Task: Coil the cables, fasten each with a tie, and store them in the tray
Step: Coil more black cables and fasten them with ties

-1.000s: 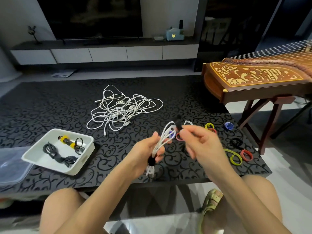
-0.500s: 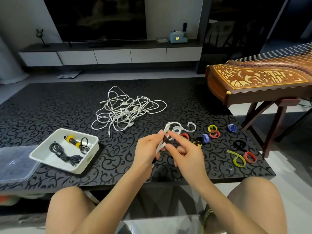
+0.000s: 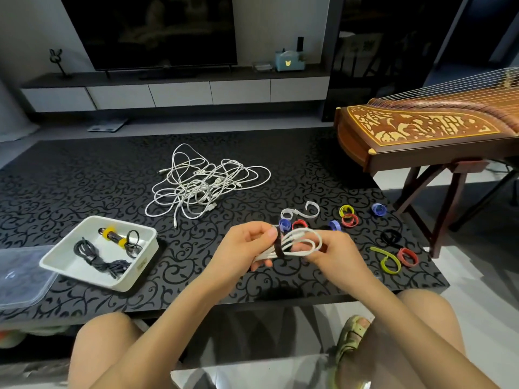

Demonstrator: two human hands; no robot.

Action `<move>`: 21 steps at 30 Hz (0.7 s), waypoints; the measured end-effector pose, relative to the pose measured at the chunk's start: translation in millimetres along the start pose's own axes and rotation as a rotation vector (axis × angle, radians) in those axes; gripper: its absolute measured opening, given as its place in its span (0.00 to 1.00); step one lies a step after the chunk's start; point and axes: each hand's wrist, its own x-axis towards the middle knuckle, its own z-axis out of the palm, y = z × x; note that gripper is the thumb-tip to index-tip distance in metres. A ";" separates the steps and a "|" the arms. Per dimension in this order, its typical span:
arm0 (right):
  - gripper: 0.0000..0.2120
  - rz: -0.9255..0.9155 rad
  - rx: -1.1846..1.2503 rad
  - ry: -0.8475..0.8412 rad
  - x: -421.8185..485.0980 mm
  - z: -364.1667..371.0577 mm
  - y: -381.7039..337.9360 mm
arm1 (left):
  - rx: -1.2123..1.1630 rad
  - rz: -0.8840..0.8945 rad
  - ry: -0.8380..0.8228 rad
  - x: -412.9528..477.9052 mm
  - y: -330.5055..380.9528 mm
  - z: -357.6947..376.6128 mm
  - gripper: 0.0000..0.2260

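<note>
White cable [image 3: 289, 242] between left grip [image 3: 241, 248] and right grip [image 3: 337, 254]

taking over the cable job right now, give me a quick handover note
Left hand grips the coiled white cable at its black tie; right hand holds the loop end.
Done: two dark tied cables lie in the tray.
Left: secure this tie, tray it, then the tangled white pile; loose ties lie right of the hands.
</note>
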 end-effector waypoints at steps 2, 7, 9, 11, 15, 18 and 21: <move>0.06 0.041 0.311 -0.139 -0.8 -4.4 -6.2 | 0.018 0.010 -0.039 -2.9 2.2 -2.3 0.14; 0.05 0.188 0.718 -0.049 3.7 -7.3 -18.2 | 0.137 0.065 -0.122 -9.0 7.0 -0.5 0.12; 0.07 0.223 0.769 -0.040 5.6 -9.9 -21.5 | 0.224 0.099 -0.101 -9.6 6.3 1.5 0.09; 0.07 0.230 0.741 -0.078 5.2 -13.4 -26.7 | 0.276 0.118 -0.063 -9.2 5.0 3.1 0.07; 0.06 0.233 0.670 -0.124 4.8 -20.7 -30.9 | 0.305 0.131 -0.019 -6.8 3.7 6.5 0.05; 0.09 0.242 0.651 -0.123 3.6 -25.1 -33.6 | 0.327 0.104 -0.024 -5.6 4.1 8.2 0.06; 0.09 0.235 0.664 -0.111 2.2 -27.2 -36.6 | 0.342 0.068 -0.038 -4.7 5.8 10.7 0.06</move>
